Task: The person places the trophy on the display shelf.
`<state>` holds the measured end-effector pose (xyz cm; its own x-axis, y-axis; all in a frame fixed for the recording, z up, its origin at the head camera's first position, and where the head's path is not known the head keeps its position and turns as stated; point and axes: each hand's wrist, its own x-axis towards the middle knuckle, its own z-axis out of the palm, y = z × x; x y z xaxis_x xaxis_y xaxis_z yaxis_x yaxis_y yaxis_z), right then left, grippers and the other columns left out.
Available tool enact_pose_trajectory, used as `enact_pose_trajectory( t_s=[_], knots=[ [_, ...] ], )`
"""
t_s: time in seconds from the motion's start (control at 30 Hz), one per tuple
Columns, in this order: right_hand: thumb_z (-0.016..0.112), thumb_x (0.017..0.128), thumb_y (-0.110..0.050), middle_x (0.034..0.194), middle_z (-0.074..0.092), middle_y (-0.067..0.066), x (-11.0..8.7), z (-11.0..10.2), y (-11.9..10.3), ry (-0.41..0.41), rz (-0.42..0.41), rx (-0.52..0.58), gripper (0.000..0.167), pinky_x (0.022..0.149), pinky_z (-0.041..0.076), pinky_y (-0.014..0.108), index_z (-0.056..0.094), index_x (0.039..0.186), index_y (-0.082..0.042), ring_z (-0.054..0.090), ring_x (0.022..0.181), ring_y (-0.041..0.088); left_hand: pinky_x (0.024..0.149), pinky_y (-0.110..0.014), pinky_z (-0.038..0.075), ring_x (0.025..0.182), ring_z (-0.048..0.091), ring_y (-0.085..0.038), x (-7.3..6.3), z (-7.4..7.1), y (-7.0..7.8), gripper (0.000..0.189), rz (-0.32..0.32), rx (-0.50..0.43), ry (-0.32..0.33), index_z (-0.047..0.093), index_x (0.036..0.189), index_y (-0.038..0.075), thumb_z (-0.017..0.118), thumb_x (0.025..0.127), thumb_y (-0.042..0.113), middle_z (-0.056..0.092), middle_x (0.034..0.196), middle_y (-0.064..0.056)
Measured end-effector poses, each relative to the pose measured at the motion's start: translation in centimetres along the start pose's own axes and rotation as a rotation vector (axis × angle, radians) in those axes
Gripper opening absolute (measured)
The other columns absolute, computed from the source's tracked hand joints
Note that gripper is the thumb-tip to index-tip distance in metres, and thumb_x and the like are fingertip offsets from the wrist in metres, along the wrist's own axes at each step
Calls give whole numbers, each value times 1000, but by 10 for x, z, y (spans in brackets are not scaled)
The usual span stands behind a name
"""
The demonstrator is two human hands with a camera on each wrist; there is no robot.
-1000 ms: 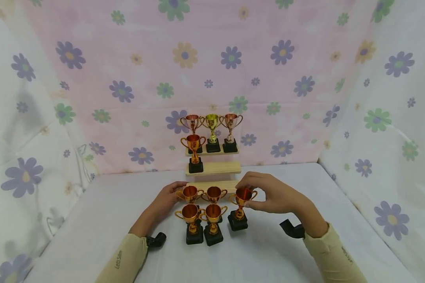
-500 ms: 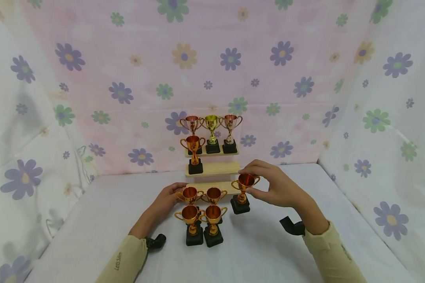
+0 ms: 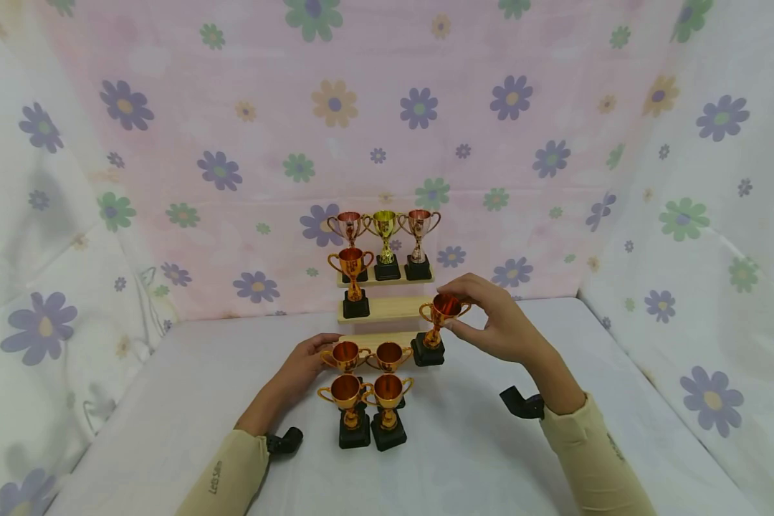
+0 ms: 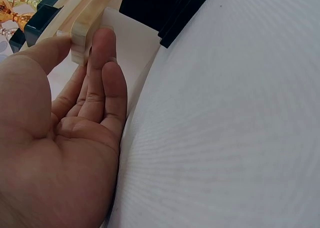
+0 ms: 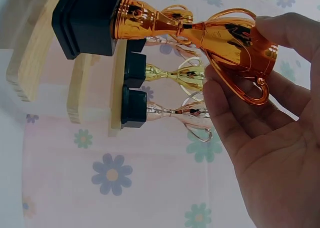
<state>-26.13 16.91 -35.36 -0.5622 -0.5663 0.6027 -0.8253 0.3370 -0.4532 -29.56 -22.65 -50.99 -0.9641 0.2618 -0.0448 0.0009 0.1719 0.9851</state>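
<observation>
Orange trophy (image 3: 439, 317) now nearer the shelf (image 3: 393, 309)

From the head we look forward and down across the tabletop (image 3: 200, 401); at each wrist, tilted, from close up. All share the stepped shelf (image 3: 387, 309): left wrist sees it at eleven o'clock, right at ten.

The right hand (image 3: 503, 324) hangs higher, its fingers (image 5: 226, 122) pinching; the left hand (image 3: 302, 367), lower, seemingly pinches too.

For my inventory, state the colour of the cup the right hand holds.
Shiny orange cup, best seen in the right wrist view.
</observation>
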Motion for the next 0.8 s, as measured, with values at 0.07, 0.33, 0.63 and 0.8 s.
enact_pose_trajectory(
  t_s=[0.07,0.33,0.63,0.8],
  knots=[
    [81,94,-9,125,68,-3,2,1,1,12,8,8,48,97,57,29,66,139,-15,65,110,13,101,-28,51,123,66,-18,-1,0,0,48,4,0,-3,53,152,3,60,108,21,68,138,-12],
    [79,95,-5,127,68,2,10,6,4,66,11,56,49,101,55,30,66,141,-13,66,112,18,102,-30,51,125,65,-20,-2,-2,-2,46,5,11,0,54,151,5,59,108,21,68,139,-12],
    [78,94,-1,130,67,7,23,18,7,139,17,100,48,101,53,24,66,140,-8,65,115,22,107,-35,50,127,64,-22,0,0,-3,44,-12,16,13,56,150,9,58,107,19,69,138,-9],
    [77,95,-2,130,67,8,28,22,9,163,38,105,46,103,53,25,66,139,-5,65,116,22,109,-38,50,128,64,-23,0,0,-1,45,-7,-1,-1,54,151,6,58,107,17,68,139,-11]
  ],
)
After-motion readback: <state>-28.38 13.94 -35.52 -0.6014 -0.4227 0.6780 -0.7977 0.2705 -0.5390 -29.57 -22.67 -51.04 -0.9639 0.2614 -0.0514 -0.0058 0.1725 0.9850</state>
